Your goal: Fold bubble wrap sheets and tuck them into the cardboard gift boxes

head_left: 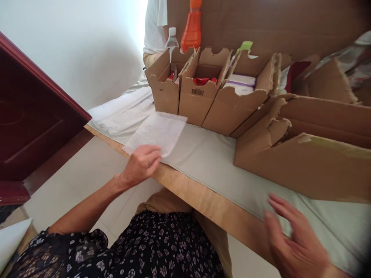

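Observation:
My left hand (pixel 144 163) is at the table's front edge, its fingers closed on the near edge of a thin white sheet (pixel 158 130). The sheet looks translucent and lightly textured; whether it is a single layer or a pouch I cannot tell. Its far edge reaches the foot of the cardboard bins. Over the right part of the table, my right hand (pixel 295 235) is open, slightly blurred, with thumb and fingers apart and nothing between them. A long cardboard tray (pixel 301 170) stands just beyond it.
More white sheets (pixel 123 112) lie at the left end of the cloth-covered table (pixel 203 148). Cardboard bins (pixel 193 102) hold red packets (pixel 201 81) and a white-and-purple pack (pixel 240 81). Behind them stand an orange bottle (pixel 191 31), a clear bottle (pixel 172 40) and another person (pixel 155 29).

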A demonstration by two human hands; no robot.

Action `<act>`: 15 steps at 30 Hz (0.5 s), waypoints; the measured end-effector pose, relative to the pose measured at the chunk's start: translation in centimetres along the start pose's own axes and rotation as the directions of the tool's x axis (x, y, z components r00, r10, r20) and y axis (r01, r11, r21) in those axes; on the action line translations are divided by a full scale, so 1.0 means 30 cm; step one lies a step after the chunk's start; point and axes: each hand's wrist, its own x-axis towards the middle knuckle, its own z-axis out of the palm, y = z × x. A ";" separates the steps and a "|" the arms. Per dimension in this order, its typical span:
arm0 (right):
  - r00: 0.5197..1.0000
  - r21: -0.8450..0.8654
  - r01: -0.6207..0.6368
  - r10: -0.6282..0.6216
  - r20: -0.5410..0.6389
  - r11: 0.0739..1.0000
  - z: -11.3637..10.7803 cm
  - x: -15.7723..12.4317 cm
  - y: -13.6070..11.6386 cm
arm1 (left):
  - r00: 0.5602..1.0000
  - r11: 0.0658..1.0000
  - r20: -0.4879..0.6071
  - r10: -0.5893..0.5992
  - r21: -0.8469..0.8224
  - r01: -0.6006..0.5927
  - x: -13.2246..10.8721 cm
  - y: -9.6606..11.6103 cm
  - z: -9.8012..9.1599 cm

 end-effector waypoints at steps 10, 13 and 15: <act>0.755 -0.155 0.625 -0.541 0.371 0.765 0.203 0.116 -0.163 | 0.902 0.885 0.167 0.399 -0.325 -0.332 -0.106 0.193 0.064; 0.816 -0.142 0.531 -0.460 0.349 0.835 0.125 0.096 -0.120 | 0.933 0.917 0.205 0.295 -0.337 -0.216 -0.135 0.159 0.058; 0.828 -0.022 0.463 -0.424 0.367 0.886 0.053 0.064 -0.110 | 0.944 0.910 0.202 0.262 -0.378 -0.172 -0.149 0.147 0.056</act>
